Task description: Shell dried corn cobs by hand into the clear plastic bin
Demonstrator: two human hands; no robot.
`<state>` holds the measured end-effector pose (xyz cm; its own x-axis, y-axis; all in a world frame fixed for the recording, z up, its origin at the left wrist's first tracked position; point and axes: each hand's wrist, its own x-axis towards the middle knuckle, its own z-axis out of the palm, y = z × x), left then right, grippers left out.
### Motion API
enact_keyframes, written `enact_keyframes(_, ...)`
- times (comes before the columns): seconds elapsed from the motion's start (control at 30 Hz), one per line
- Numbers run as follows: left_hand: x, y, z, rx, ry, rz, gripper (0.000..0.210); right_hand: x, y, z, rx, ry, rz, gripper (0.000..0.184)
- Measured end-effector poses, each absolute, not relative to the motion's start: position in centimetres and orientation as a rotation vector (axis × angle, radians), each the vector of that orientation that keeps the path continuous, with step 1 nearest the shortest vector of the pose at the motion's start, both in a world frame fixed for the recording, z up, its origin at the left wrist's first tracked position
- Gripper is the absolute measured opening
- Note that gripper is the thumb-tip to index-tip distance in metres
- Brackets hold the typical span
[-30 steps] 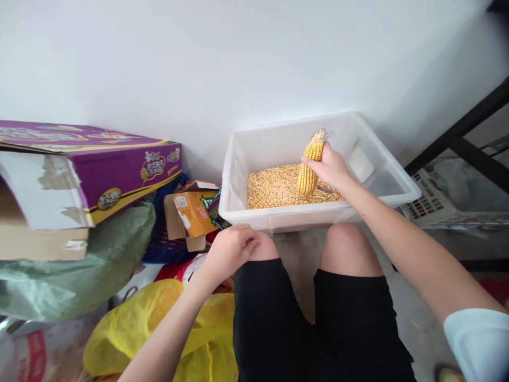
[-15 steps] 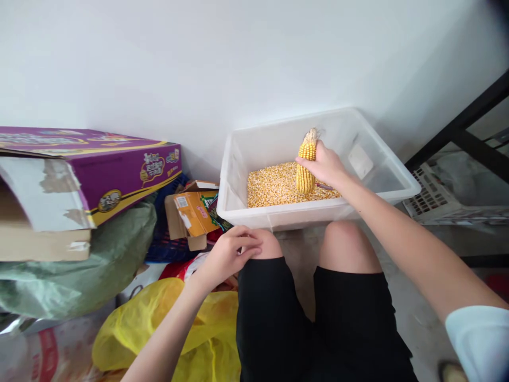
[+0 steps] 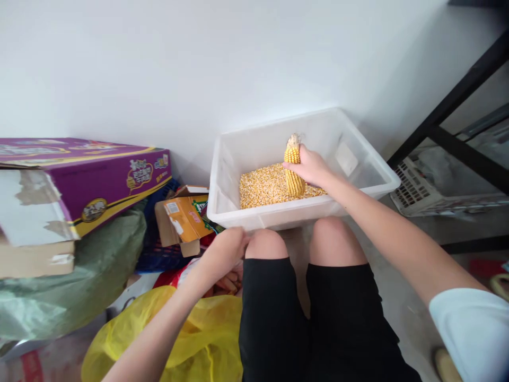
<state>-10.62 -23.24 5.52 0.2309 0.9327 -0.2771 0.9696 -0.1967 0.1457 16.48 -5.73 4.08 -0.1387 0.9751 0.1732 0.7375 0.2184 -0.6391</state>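
My right hand [image 3: 313,165] is wrapped round an ear of corn [image 3: 293,170], its dry pale end up and its yellow kernels showing. It holds the ear upright over a translucent plastic tub [image 3: 274,213]. Loose corn kernels [image 3: 260,185] cover part of the tub's bottom. My left hand [image 3: 231,245] is beside my left knee, just below the tub's near left corner. Its fingers look curled closed, and whatever may be in them is hidden.
At left a purple carton [image 3: 115,185] lies on a green bag [image 3: 107,265]. A torn orange box [image 3: 186,218] is beside the tub, and a yellow mesh bag [image 3: 207,329] lies near my left leg. At right are a black frame [image 3: 449,111] and a white basket [image 3: 417,191].
My left hand has slid off the top of my knee to its outer side, and its fingers have curled in. The ear of corn has tilted slightly in my right hand. The view has shifted.
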Motion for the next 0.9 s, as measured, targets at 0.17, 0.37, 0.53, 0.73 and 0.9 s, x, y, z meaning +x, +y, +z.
enact_keyframes(0.17, -14.2, -26.1, 8.1, 2.138, 2.333, -0.559, 0.045, 16.4, -5.4, 3.9, -1.576, -1.949, 0.516, 0.051)
enact_keyframes(0.37, 0.2, -27.0, 6.0, 2.585, 1.178, -0.005, 0.045, 16.5, -5.8, 4.2, -1.603, -1.962, 0.51, 0.056)
enact_keyframes(0.53, 6.3, -26.4, 2.1, 2.739, 0.656, -0.081, 0.022, 16.4, -6.1, 4.5, -1.623, -1.909, 0.551, 0.055)
enact_keyframes(0.73, 3.1, -21.6, 4.7, 2.878, 1.084, 0.167, 0.013, 16.2, -5.9, 4.5, -1.617, -1.722, 0.61, 0.045)
enact_keyframes(0.9, 2.3, -20.5, 3.7, 2.89, 0.959, 0.178, 0.01, 15.6, -5.9, 4.7, -1.542, -1.582, 0.693, 0.039)
